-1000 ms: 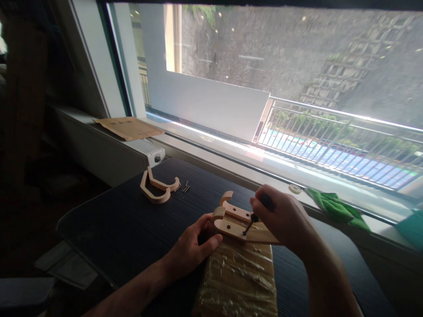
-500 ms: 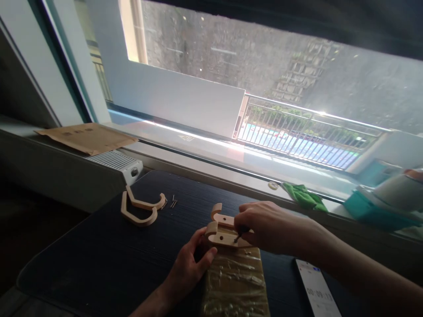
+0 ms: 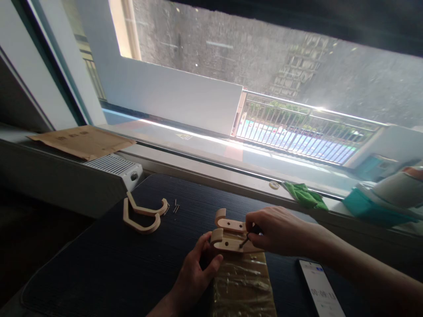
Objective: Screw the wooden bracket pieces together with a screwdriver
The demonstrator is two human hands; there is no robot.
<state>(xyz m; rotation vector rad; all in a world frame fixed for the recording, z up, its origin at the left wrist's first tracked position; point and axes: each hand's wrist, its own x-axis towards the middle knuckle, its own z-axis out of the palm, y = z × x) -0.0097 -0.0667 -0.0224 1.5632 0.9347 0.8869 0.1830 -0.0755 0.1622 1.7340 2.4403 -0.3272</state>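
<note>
Two pale wooden hooks lie side by side on a block wrapped in clear, crinkled film. The near wooden hook and the far wooden hook each show drilled holes. My right hand is closed round a small dark-handled screwdriver, its thin shaft tilted and its tip at a hole in the near hook. Most of the handle is hidden in the fingers. My left hand grips the block's left side, thumb on its edge and fingertips beside the near hook's curl.
On the dark table, two more wooden hooks lie at the left, beside several screws. A phone showing a timer lies at the right. Along the sill are a tape roll and a green cloth. A brown envelope rests on the radiator.
The view has shifted a little, so the table things sit slightly lower and to the right. The screwdriver leans more to the right; its tip remains at the near hook's hole.
</note>
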